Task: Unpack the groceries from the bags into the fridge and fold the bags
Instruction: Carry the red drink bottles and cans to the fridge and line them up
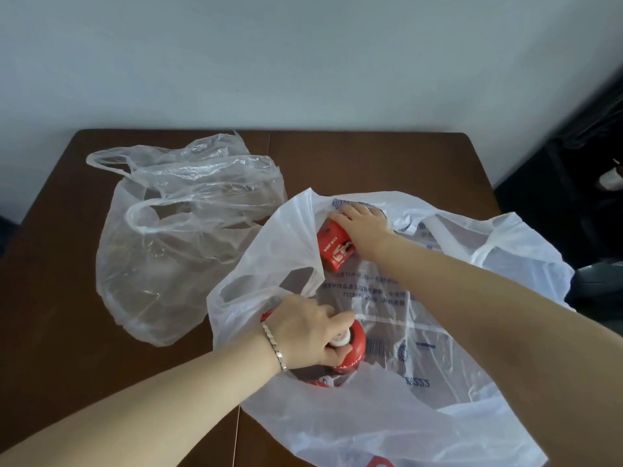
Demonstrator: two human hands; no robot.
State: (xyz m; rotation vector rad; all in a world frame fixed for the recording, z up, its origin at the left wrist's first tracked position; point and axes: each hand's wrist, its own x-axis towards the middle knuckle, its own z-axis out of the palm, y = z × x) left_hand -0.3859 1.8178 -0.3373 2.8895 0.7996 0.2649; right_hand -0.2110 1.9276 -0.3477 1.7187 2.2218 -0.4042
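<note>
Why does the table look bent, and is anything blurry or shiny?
Head view: the wide lens bows the table edges; soft light glints on the clear bag; the left hand gripping the red tub looks slightly smeared; the red carton in the right hand looks sharper.
</note>
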